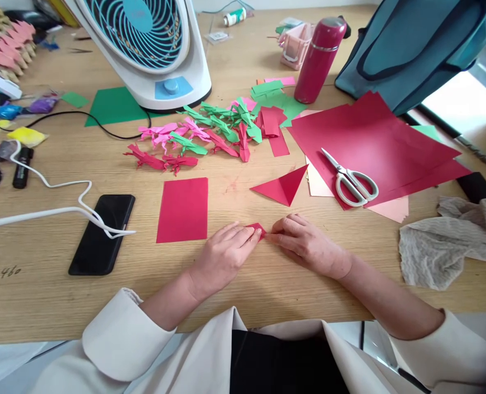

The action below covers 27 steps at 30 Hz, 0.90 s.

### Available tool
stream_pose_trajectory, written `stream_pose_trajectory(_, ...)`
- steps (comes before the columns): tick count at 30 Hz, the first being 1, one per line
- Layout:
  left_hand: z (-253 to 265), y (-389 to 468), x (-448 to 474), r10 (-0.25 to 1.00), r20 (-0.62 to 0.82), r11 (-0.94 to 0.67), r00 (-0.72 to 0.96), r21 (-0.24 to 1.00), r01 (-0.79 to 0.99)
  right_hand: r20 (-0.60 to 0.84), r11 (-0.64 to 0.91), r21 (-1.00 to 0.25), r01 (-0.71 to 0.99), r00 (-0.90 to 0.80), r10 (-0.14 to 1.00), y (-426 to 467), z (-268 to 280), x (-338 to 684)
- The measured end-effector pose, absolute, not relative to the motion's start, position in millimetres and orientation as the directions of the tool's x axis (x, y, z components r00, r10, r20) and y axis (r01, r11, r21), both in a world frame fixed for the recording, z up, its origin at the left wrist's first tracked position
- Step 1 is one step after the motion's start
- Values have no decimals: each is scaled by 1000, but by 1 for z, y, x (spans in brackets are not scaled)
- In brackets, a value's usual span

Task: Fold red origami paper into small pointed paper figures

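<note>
A small folded piece of red paper (260, 228) lies on the wooden table between my hands. My left hand (229, 249) presses it down from the left, fingers together, hiding most of it. With its fingers pinched, my right hand (302, 243) grips the paper's right tip. Just beyond them sits a red paper triangle (286, 187) with a crease, one corner raised. A flat red paper rectangle (183, 210) lies left of my left hand. White-handled scissors (356, 185) rest on large red sheets (374, 131) to the right.
Folded green, pink and red paper figures (218, 123) lie in a cluster behind my hands. A fan (161, 60) and a red bottle (320, 60) stand farther back. At left are a black phone (102, 235) and a white cable (54, 212); at right, a grey cloth (444, 241).
</note>
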<state>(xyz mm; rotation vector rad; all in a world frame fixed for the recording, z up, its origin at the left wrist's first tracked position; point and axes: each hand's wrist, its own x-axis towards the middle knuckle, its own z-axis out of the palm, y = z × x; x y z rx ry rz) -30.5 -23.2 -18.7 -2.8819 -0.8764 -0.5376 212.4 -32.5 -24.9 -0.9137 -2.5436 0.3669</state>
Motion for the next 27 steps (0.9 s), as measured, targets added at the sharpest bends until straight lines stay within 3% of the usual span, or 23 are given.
stream_pose_trajectory(7, -14, -24, -29, 498, 340, -838, 798, -49, 544, 280, 736, -479, 478, -712, 644, -33, -20, 219)
stream_pose_trajectory(12, -11, -26, -30, 488, 299, -846, 820, -69, 528, 270, 673, -544, 501, -655, 706, -33, -18, 219)
stream_pose_trajectory(27, -9, -24, -32, 448, 249, -868, 859, -111, 484, 206, 725, -422, 544, -721, 661, -31, -13, 221)
